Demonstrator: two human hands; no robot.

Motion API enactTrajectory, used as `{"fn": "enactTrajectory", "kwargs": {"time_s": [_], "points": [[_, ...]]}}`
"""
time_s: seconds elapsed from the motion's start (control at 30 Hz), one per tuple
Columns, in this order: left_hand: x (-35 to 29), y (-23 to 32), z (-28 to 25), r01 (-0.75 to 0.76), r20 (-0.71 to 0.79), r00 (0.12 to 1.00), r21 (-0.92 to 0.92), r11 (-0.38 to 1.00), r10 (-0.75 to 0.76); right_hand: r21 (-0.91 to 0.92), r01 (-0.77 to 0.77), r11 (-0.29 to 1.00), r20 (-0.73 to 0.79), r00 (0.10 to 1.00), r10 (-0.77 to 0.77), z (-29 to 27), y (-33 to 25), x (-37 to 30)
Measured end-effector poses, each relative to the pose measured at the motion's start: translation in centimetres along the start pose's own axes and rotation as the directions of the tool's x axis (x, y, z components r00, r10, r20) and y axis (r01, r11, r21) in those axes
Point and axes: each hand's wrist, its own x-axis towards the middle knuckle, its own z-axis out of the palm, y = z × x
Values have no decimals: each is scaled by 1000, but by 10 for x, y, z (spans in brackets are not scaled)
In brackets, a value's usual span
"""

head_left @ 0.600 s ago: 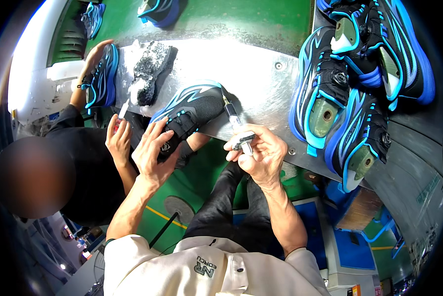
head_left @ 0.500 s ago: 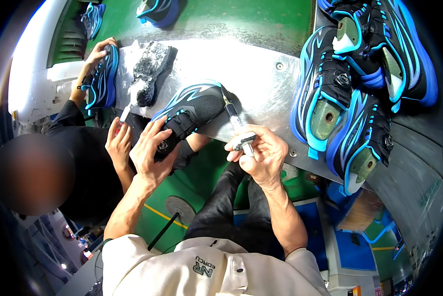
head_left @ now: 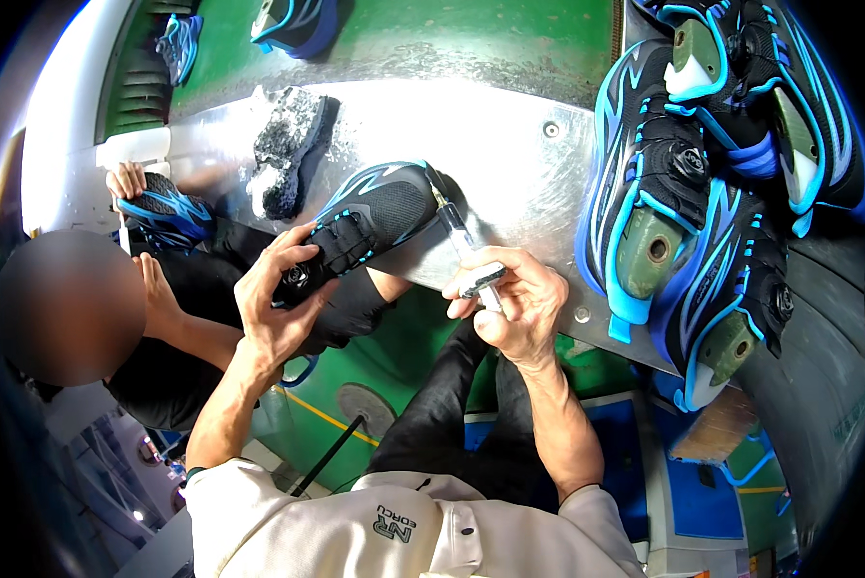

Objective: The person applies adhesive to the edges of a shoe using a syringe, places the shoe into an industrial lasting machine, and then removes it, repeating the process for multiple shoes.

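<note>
My left hand (head_left: 276,294) is closed round the heel and collar of a black sneaker (head_left: 386,214) with blue trim and a dial on its tongue. The shoe's toe points right and away from me over the metal table. In my right hand (head_left: 524,303) is a syringe (head_left: 457,231) with a clear barrel, dark upper part and thin needle. Its needle tip is at the toe edge of the shoe; whether it touches, I cannot tell. A small dark-and-white piece (head_left: 481,280) sits between my right fingers and the plunger end.
Several matching sneakers (head_left: 617,183) with green inserts are heaped at the right. A black lump smeared with white (head_left: 288,144) lies on the metal table (head_left: 490,125). At the left a co-worker (head_left: 182,332) holds another shoe (head_left: 169,209). More shoes stand on the green surface beyond.
The co-worker's shoe has moved nearer to them and turned to show its sole. My view has shifted slightly; my hands, sneaker and syringe keep nearly the same arrangement.
</note>
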Motion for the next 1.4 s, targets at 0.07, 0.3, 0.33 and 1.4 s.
{"fn": "enactTrajectory", "kwargs": {"time_s": [0.07, 0.3, 0.33, 1.4], "points": [[3, -2, -1, 27, 19, 999, -34, 999, -26, -5, -2, 1000, 1, 1000, 2, -2, 3, 0], [17, -1, -9, 141, 94, 987, -134, 981, -129, -27, 23, 999, 1, 1000, -23, -7, 6, 3], [18, -2, -10, 146, 105, 986, -132, 981, -133, -34, 23, 999, -1, 1000, -23, -8, 6, 3], [40, -6, -31, 329, 234, 930, -189, 925, -283, -155, 151, 976, 135, 982, -131, -16, 0, 6]]}}
